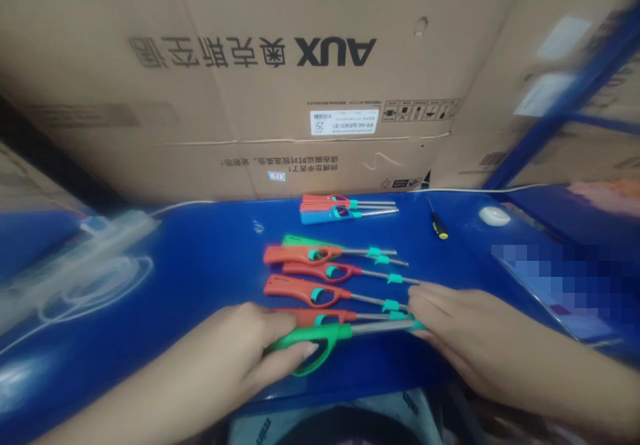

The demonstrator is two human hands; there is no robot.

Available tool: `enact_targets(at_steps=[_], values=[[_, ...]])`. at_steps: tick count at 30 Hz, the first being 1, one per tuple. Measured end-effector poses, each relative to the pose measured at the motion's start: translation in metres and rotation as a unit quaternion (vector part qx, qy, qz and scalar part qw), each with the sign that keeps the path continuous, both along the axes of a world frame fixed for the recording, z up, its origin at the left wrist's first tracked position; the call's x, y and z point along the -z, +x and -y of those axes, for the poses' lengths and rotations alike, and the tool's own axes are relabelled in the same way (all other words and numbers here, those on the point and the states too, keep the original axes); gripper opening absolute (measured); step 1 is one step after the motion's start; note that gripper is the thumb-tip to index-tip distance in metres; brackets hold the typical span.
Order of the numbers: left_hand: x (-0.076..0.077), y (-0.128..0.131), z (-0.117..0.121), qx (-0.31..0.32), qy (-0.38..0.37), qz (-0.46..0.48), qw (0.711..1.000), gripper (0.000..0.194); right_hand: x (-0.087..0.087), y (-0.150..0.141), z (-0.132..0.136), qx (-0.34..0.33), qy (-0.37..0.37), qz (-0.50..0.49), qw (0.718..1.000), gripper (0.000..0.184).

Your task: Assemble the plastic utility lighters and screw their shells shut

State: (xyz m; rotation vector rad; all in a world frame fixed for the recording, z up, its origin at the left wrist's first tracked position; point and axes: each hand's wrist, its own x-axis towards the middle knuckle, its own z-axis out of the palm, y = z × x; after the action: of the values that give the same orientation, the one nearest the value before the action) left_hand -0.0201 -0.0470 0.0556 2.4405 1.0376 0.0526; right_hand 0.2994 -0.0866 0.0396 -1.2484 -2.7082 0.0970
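My left hand point(250, 348) is closed round the handle of a green long-necked lighter point(327, 345) at the front of the row. At the tip of its metal tube, my right hand point(445, 315) has its fingers closed on a small teal piece point(414, 324), mostly hidden by the fingers. Behind the green lighter lie an orange lighter point(330, 316), another orange one point(300, 289) and a red one point(310, 269). Farther back, an orange lighter point(295, 254) overlaps a second green lighter point(295, 239). Several of these carry teal pieces on their tubes.
Red lighters point(315, 202) and a blue lighter point(320, 216) lie at the back of the blue table point(210, 251). A screwdriver point(439, 225) and a white mouse-like object point(494, 216) sit right. A power strip point(120, 231) with white cable is left. A cardboard box point(240, 105) stands behind.
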Motion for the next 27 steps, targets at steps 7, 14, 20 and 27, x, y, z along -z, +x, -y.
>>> enact_targets(at_steps=[7,14,20,27], values=[[0.023,0.012,-0.046,-0.014,0.143,-0.029,0.989,0.042,0.003,0.010,-0.095,0.042,-0.054,-0.093,0.993,0.033],[0.044,0.019,-0.086,-0.038,0.202,-0.001,0.979,0.024,0.044,-0.002,-0.195,0.125,0.046,-0.035,0.990,0.028],[0.067,0.014,-0.090,-0.079,0.209,0.044,0.974,0.026,0.047,-0.014,-0.199,0.118,0.056,0.012,0.991,0.015],[0.036,0.016,-0.076,-0.111,0.449,0.100,0.881,0.049,0.017,-0.024,-0.144,0.110,0.095,0.016,0.989,0.016]])
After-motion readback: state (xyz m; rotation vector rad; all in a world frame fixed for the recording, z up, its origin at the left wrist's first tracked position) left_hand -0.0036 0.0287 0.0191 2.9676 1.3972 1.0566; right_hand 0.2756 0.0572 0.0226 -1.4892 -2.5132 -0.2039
